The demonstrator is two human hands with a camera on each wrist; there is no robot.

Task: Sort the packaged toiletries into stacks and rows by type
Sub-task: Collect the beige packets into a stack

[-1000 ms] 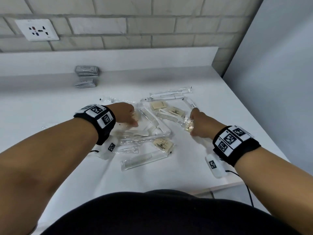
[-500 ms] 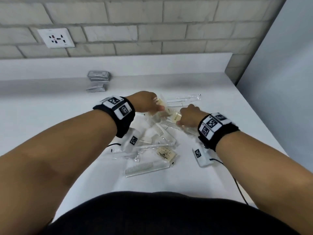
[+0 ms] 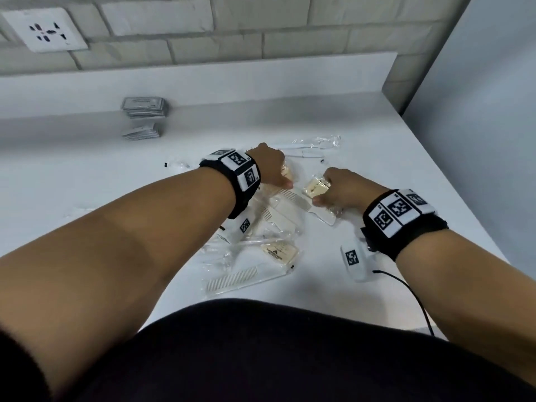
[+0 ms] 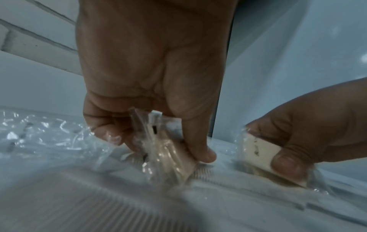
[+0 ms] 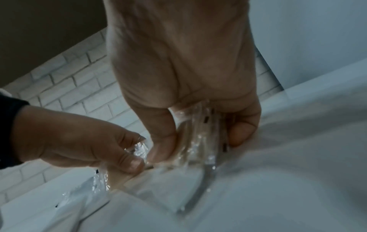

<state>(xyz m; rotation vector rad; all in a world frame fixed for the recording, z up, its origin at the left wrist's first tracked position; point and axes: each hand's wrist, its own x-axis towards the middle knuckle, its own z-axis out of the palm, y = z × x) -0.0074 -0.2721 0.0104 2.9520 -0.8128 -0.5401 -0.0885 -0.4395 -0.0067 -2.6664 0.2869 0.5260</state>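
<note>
A loose pile of clear-wrapped toiletries lies mid-table: combs (image 3: 249,278), a cream soap bar (image 3: 280,250) and toothbrush packets (image 3: 307,146). My left hand (image 3: 275,172) pinches a wrapped soap bar (image 4: 174,158) between thumb and fingers, low over the pile. My right hand (image 3: 338,190) grips another wrapped soap bar (image 3: 314,187), seen in the left wrist view as a cream soap block (image 4: 258,150). In the right wrist view the right hand (image 5: 200,141) closes on crinkled plastic, with the left hand (image 5: 127,158) close beside it. Both hands are a few centimetres apart.
Two stacks of grey sachets (image 3: 144,107) stand at the back left by the wall ledge. A wall socket (image 3: 43,29) is above them. The table's right edge (image 3: 464,198) runs close to my right arm, with a grey wall beyond. A wrist-camera cable (image 3: 406,285) trails near the front edge.
Both hands moved farther up the pile and closer together; each now holds a wrapped soap bar lifted from the heap.
</note>
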